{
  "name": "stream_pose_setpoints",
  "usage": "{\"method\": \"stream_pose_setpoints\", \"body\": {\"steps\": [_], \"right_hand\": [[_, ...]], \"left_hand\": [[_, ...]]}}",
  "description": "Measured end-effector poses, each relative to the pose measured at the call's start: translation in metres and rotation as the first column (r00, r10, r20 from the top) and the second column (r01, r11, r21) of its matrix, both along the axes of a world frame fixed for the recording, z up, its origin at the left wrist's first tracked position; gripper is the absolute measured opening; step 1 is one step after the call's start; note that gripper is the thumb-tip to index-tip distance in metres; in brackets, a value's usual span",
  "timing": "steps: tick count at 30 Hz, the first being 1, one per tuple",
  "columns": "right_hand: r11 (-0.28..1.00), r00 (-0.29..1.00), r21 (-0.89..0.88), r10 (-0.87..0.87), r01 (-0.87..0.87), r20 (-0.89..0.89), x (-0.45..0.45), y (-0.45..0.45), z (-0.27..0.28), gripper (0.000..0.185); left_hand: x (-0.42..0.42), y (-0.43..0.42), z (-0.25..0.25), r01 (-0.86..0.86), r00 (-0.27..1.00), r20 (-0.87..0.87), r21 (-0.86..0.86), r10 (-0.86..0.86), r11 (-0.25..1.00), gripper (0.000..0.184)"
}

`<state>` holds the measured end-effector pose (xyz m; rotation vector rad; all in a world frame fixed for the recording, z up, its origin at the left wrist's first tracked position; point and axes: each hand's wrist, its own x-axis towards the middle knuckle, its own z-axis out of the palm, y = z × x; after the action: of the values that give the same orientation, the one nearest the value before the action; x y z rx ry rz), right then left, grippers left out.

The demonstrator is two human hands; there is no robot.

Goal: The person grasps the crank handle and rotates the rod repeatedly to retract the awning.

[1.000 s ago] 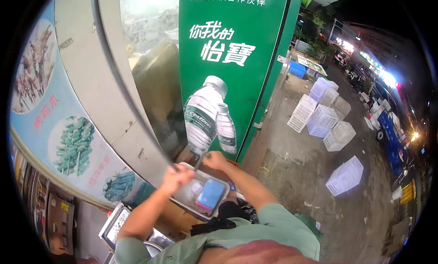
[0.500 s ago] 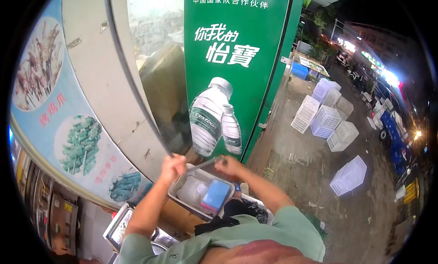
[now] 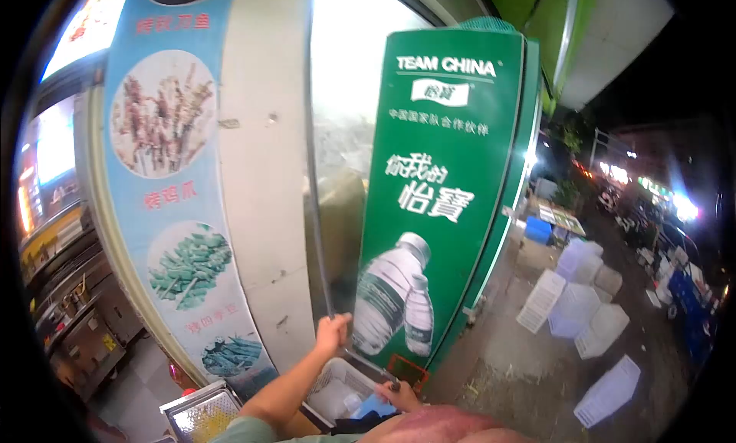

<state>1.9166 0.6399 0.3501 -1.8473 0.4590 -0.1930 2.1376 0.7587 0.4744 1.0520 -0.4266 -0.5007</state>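
Note:
A long grey crank rod [image 3: 316, 205] runs down in front of the wall, with its bent handle at the bottom. My left hand [image 3: 333, 333] is closed around the rod just above the bend. At the end of the crank arm, my right hand [image 3: 402, 398] grips the dark handle, lower and to the right. Below my hands stands a pale plastic basket [image 3: 320, 397] holding a blue item [image 3: 376, 406] and something whitish. The top end of the rod is out of view.
A green cabinet [image 3: 452, 152] with printed bottles stands ahead. To its left are a cream wall [image 3: 264, 159] and a food banner [image 3: 165, 205]. White crates [image 3: 575, 309] lie on the pavement at right. A green awning [image 3: 567, 44] hangs overhead. A metal tray [image 3: 203, 416] sits lower left.
My view has tilted up, showing more of the cabinet top and awning. My right hand has swung lower with the crank handle, while my left hand keeps its grip on the rod.

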Motion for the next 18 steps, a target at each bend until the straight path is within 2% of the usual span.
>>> {"method": "stream_pose_setpoints", "body": {"steps": [1,3,5,8,11,14,15,17,18], "right_hand": [[0.996,0.997,0.089,-0.023,0.017,0.072,-0.002,0.002,-0.017,0.045],[0.997,0.996,0.069,-0.026,0.02,0.089,0.004,-0.003,-0.049,0.047],[0.996,0.989,0.082,-0.046,0.035,0.142,0.008,-0.002,-0.054,0.037],[0.991,0.973,0.116,-0.094,0.07,0.21,-0.004,0.01,-0.054,0.021],[0.991,0.972,0.09,-0.119,0.103,0.203,-0.005,0.011,-0.046,0.022],[0.992,0.972,0.054,-0.123,0.115,0.2,0.001,0.011,-0.039,0.024],[0.992,0.972,0.043,-0.121,0.115,0.202,0.004,0.01,-0.036,0.024],[0.993,0.973,0.022,-0.119,0.117,0.199,0.007,0.011,-0.034,0.025],[0.994,0.974,0.011,-0.113,0.113,0.198,0.01,0.01,-0.032,0.026]], "left_hand": [[-0.005,0.006,0.002,0.035,0.997,-0.064,-0.012,-0.035,0.999,0.042],[-0.013,0.018,-0.001,0.093,0.993,-0.065,-0.055,-0.096,0.994,0.043],[-0.025,0.029,0.006,0.048,0.997,-0.062,-0.011,-0.048,0.999,0.043],[-0.025,0.04,0.001,0.025,0.999,-0.038,-0.034,-0.026,0.999,0.043],[-0.023,0.048,0.003,0.014,0.999,-0.028,-0.055,-0.015,0.998,0.04],[-0.021,0.054,0.003,-0.229,0.94,0.263,0.011,0.218,0.973,0.032],[-0.016,0.055,0.006,-0.244,0.934,0.268,-0.01,0.237,0.97,0.032],[-0.02,0.064,0.015,-0.388,0.843,0.381,-0.059,0.38,0.92,0.031],[-0.019,0.068,0.022,-0.395,0.839,0.384,-0.057,0.385,0.917,0.031]]}}
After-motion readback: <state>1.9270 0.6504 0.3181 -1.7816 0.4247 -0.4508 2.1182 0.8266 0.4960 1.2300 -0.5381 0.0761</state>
